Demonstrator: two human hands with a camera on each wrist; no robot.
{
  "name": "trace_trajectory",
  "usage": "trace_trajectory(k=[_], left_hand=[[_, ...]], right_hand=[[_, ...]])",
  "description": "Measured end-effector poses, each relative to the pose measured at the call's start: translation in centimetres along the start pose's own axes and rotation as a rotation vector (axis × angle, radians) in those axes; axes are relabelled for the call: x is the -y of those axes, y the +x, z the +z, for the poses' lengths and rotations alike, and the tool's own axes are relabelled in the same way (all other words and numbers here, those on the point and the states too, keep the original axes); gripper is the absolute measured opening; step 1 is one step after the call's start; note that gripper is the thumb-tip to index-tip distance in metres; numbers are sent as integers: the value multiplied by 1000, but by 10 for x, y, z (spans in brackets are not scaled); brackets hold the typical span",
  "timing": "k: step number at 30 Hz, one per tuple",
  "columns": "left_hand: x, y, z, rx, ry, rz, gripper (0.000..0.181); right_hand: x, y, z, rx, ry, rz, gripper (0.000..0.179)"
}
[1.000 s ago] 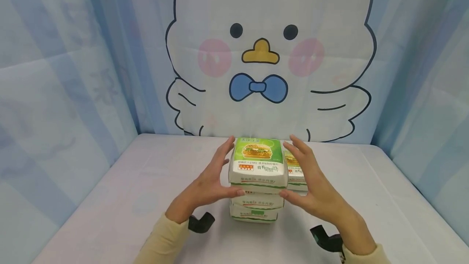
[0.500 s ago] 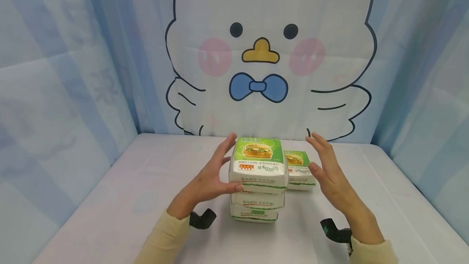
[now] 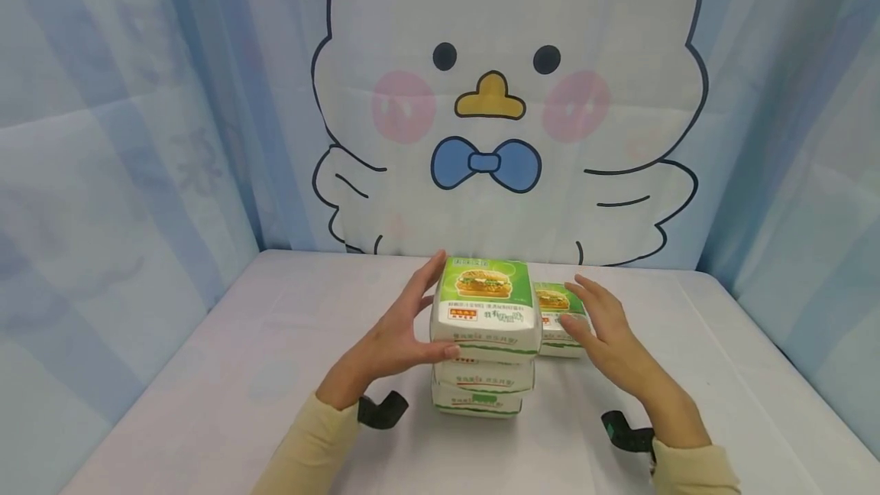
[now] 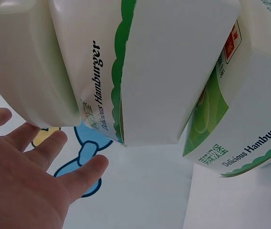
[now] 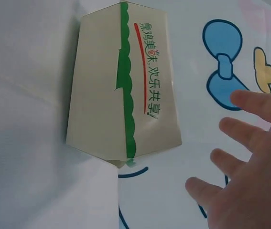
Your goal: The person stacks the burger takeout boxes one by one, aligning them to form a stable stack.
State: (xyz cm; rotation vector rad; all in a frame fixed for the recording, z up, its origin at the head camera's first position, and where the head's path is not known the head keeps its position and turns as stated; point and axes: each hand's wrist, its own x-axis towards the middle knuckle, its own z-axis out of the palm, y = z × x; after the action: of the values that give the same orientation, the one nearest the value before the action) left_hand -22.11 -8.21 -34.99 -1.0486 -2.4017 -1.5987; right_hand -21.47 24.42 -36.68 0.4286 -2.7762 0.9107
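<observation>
Hamburger boxes, white with green printed tops, stand stacked at the middle of the table. The top box [image 3: 484, 319] shows a burger picture and sits over a middle box [image 3: 484, 377] and a bottom box [image 3: 477, 402]. My left hand [image 3: 385, 342] is spread along the stack's left side, its thumb in front of the top box's lower edge; the left wrist view shows these fingers extended beside the boxes. Behind and right of the stack lies a separate hamburger box [image 3: 560, 319]. Close to its right side is my right hand [image 3: 615, 342], fingers extended, holding nothing.
The white table [image 3: 309, 312] is enclosed by pale blue curtains [image 3: 117, 174] at both sides. A backdrop [image 3: 488, 220] with a cartoon bird hangs behind it. Dark wrist mounts [image 3: 383, 409] sit by both sleeves.
My right hand has left the stack's right side, moved right, then come back slightly and lower toward the separate box, which is more exposed now. My left hand and the stack stay nearly still.
</observation>
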Motion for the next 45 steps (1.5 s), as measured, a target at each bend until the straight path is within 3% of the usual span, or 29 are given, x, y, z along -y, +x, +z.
trace_trajectory(k=[5, 14, 21, 31, 38, 45], left_hand=[[0, 0, 1, -7, 15, -5, 110], [-1, 0, 1, -17, 19, 2, 109], [-1, -1, 3, -31, 37, 0, 108], [-1, -2, 2, -38, 52, 3, 106], [-2, -2, 2, -40, 60, 6, 105], [-4, -2, 2, -39, 80, 10, 105]], right_hand=[[-4, 0, 8, 63, -91, 29, 75], [-6, -2, 12, 119, -143, 19, 80], [-7, -4, 10, 99, -198, -20, 77], [-3, -8, -5, 84, -236, -2, 63], [-13, -8, -2, 108, -195, 88, 85], [-26, -7, 8, 133, -138, 110, 101]])
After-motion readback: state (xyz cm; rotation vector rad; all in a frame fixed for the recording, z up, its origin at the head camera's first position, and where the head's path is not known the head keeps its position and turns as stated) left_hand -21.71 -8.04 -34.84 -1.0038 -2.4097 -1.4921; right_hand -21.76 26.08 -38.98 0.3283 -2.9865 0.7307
